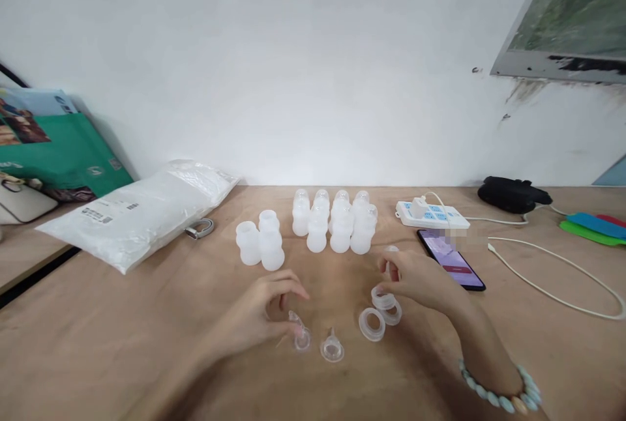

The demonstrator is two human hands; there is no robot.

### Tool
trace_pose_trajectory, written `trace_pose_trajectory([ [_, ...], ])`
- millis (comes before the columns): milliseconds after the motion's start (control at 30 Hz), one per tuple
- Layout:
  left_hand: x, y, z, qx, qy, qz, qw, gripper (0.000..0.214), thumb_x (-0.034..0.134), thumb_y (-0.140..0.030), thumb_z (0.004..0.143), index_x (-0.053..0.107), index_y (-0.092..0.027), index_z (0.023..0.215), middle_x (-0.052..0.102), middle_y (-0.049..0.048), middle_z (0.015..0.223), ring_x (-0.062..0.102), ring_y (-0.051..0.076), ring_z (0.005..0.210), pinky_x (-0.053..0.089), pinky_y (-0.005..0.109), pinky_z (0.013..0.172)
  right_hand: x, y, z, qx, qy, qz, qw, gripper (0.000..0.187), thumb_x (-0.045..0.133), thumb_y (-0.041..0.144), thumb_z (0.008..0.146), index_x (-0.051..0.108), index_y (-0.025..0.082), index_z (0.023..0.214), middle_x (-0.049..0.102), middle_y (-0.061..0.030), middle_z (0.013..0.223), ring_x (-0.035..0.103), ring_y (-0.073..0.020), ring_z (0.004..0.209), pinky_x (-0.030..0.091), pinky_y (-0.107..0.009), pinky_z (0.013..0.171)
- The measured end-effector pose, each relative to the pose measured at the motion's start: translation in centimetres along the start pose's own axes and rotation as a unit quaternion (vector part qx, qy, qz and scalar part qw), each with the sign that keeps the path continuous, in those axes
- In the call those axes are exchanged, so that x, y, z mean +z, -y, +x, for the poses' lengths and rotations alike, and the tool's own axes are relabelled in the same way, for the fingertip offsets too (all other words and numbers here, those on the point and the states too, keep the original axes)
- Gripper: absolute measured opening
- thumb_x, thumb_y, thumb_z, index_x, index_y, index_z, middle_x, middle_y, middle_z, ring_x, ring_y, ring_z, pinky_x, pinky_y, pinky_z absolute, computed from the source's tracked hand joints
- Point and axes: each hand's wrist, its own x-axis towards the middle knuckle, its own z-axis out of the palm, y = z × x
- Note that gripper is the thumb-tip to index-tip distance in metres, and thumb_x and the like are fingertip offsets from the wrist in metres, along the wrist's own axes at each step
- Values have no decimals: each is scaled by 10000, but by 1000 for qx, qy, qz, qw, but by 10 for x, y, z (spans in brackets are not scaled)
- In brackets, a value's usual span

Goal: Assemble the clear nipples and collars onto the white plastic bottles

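Observation:
My left hand (267, 310) is open just above the table, fingers curved and apart. Its thumb tip overlaps a clear bottle nipple (302, 339); I cannot tell if they touch. A second clear nipple (332, 347) lies to its right. My right hand (415, 277) has thumb and fingers curved with a gap between them, over translucent collar rings (372, 324). Behind those fingers a clear piece (391, 249) is partly hidden. White baby bottles with clear domed caps (341, 229) stand in a group farther back. Left of them are white bottle bodies without tops (271, 245).
A white plastic parcel (147, 206) and a coiled grey cable (199, 229) lie at left. On the right are a phone (454, 261), a power strip (433, 214), a white cable (562, 245) and a black pouch (511, 195). A wall (293, 82) bounds the table behind.

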Motion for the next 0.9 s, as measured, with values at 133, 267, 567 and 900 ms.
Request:
trace_pose_trajectory([
  [133, 24, -9, -2, 206, -38, 160, 965, 526, 745, -537, 774, 619, -237, 1187, 635, 64, 1138, 576, 251, 1016, 451, 378, 868, 2, -1, -2, 39, 82, -67, 994, 472, 765, 368, 615, 610, 211, 1032, 675, -32, 871, 621, -233, 788, 303, -278, 564],
  [267, 51, -22, 0, 397, -23, 319, 860, 211, 572, -319, 959, 628, -261, 1155, 668, 6, 1144, 565, 210, 1081, 375, 387, 953, 6, 12, 0, 31, 129, -96, 987, 340, 726, 342, 676, 634, 213, 978, 687, -55, 958, 637, -252, 846, 285, -279, 563],
  [567, 62, 2, 29, 413, -81, 446, 790, 166, 528, -124, 937, 647, -178, 833, 703, 37, 909, 639, 206, 922, 435, 361, 921, 13, 29, 0, -22, 122, -66, 990, 204, 711, 255, 726, 634, 195, 905, 698, -33, 931, 625, -220, 837, 280, -273, 582],
  [900, 9, 0, 16, 137, -83, 242, 957, 327, 394, -78, 875, 604, -188, 1100, 673, 100, 1069, 606, 262, 954, 451, 402, 850, 10, 32, 0, -61, 0, 28, 998, 186, 683, 265, 805, 614, 213, 969, 670, -27, 926, 612, -210, 813, 377, -283, 643],
])
